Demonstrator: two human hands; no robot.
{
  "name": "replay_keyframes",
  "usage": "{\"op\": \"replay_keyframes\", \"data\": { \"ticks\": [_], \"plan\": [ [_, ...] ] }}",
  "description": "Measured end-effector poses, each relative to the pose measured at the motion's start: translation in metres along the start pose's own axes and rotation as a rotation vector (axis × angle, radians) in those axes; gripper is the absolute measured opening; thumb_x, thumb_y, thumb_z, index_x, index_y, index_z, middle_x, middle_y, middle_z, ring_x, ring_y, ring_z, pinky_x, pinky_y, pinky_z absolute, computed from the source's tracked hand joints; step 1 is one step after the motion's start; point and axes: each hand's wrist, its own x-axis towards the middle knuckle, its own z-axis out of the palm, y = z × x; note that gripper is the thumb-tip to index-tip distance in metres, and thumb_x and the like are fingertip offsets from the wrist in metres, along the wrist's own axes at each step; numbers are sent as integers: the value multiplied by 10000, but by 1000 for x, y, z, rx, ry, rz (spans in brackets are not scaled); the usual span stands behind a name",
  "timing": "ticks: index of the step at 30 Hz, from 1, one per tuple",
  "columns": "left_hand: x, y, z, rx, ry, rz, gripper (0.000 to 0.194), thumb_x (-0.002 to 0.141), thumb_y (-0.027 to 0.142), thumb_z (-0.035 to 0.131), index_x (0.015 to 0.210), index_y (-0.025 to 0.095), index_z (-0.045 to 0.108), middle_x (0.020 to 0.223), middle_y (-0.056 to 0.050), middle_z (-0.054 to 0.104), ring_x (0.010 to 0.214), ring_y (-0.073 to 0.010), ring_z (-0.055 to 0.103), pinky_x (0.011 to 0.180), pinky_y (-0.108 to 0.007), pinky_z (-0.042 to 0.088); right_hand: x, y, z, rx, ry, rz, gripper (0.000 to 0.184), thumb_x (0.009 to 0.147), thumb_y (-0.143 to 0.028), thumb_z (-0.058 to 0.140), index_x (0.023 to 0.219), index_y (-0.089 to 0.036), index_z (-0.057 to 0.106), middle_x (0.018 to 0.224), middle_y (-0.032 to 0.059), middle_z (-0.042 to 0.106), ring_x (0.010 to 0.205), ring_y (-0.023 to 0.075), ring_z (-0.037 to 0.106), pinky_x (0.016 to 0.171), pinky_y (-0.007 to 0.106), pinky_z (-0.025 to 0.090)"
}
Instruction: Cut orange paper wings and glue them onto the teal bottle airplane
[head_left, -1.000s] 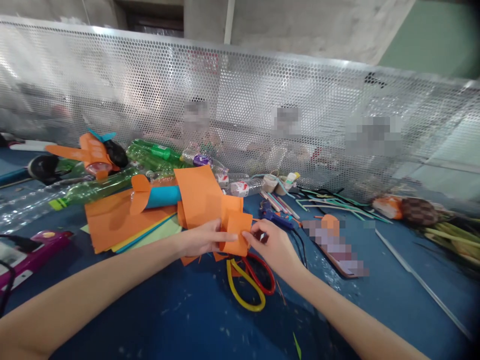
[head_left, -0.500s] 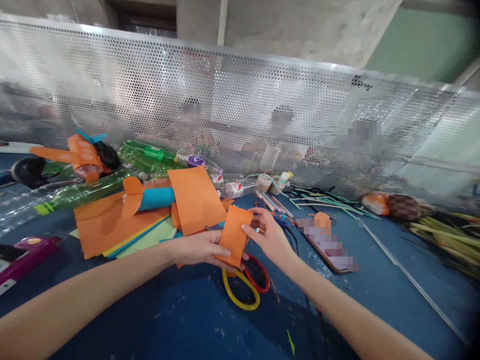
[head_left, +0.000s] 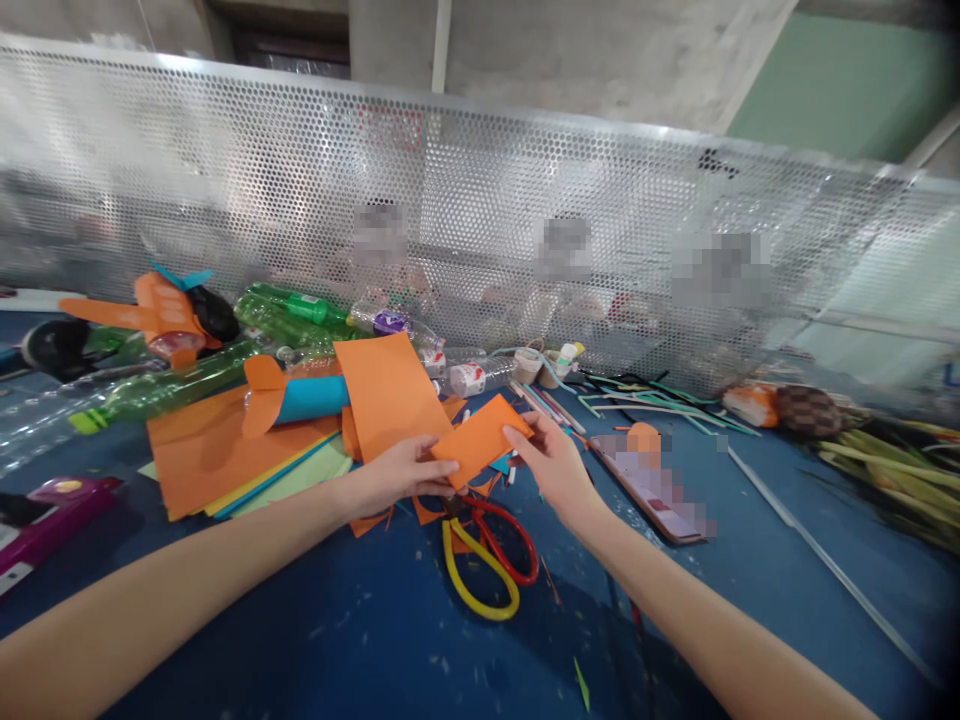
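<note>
Between my two hands is a small orange rectangle of paper (head_left: 484, 440), held tilted above the table. My left hand (head_left: 405, 468) pinches its lower left end, thumb on top. The upper right corner is gripped by my right hand (head_left: 551, 455), thumb on the near face. Just below lie scissors (head_left: 484, 590) with one yellow and one red handle; their blades are mostly hidden. A larger orange sheet (head_left: 390, 395) leans behind my left hand, beside a blue paper-wrapped bottle (head_left: 311, 398) with orange paper fins.
Coloured paper sheets (head_left: 202, 450) and green bottles (head_left: 180, 385) lie at left, with an orange paper plane model (head_left: 161, 310). A phone (head_left: 652, 490) and thin straws (head_left: 660, 405) are on the right. A perforated metal screen (head_left: 480, 200) runs behind; blurred people show through it.
The orange paper piece has turned from near upright to a slanted, more sideways position. My left hand has risen slightly, and more of the scissors shows beneath.
</note>
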Motion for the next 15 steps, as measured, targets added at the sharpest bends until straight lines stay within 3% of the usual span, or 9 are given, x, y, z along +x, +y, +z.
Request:
{"op": "replay_keyframes", "data": {
  "ticks": [11,15],
  "plan": [
    [9,-2,-9,172,352,181,292,697,396,695,808,129,649,725,-24,638,644,-140,601,602,-238,466,0,2,2,102,-9,48,314,682,-454,679,820,-218,524,865,29,650,767,200,632,686,352,558],
    [11,0,-14,324,392,277,276,708,403,667,701,132,614,643,1,580,559,-118,538,556,-228,431,2,5,2,110,-36,84,355,657,-457,698,872,-215,552,902,46,667,825,225,643,696,359,566]
  ]
}}
